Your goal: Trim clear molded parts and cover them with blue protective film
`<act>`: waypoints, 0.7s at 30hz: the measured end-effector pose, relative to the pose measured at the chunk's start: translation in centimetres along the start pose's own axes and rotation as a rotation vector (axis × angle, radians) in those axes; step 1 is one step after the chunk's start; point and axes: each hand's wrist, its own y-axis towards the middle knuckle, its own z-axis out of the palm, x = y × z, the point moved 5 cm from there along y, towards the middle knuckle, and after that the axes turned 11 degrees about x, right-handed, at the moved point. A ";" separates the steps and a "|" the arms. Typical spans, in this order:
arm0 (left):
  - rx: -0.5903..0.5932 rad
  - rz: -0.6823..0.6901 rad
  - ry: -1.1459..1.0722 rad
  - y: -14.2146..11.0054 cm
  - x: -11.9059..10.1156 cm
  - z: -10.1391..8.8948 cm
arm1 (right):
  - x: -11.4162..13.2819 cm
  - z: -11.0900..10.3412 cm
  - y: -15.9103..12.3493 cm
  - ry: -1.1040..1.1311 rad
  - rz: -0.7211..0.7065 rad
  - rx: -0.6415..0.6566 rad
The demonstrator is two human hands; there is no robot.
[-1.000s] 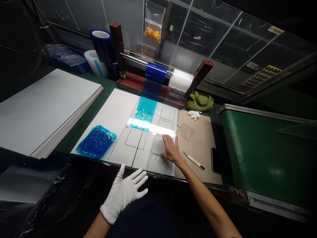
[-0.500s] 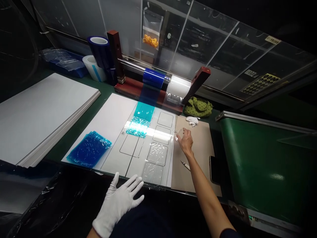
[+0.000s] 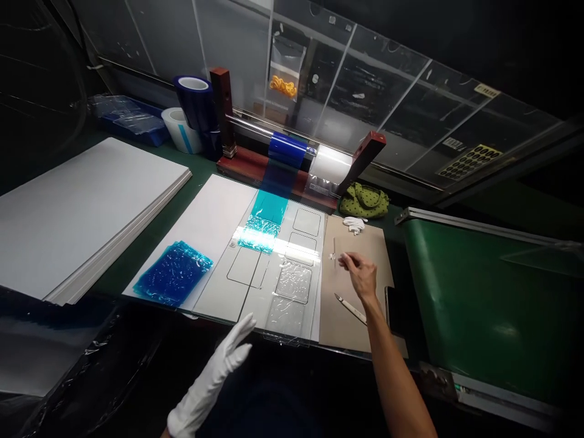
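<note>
**Our bare right hand point(image 3: 360, 275) is over the tan board point(image 3: 351, 331), and our gloved left hand point(image 3: 210, 378) is open**

We see the right fingers drawn together just right of a thin clear film point(image 3: 334, 252), which shows edge-on, and we cannot tell if they grasp it. A craft knife point(image 3: 351, 308) lies on the near side of this hand, and folded white gloves point(image 3: 354, 225) lie farther away. The left hand holds nothing and is near the table edge, close to wrinkled clear film pieces point(image 3: 287, 301) on a marked template sheet point(image 3: 241, 267). Blue film sheets point(image 3: 173, 274) lie to the left.
</note>
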 end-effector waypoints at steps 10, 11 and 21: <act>-0.157 0.445 1.140 -1.5 -5.7 2.6 | 10.3 9.4 -15.6 0.911 0.006 0.445; -0.147 0.470 1.118 -2.2 -5.7 2.4 | 10.4 10.3 -16.5 0.972 0.038 0.471; -0.230 0.501 1.424 -7.7 -5.3 -0.9 | 12.3 13.0 -19.6 0.544 -0.064 0.353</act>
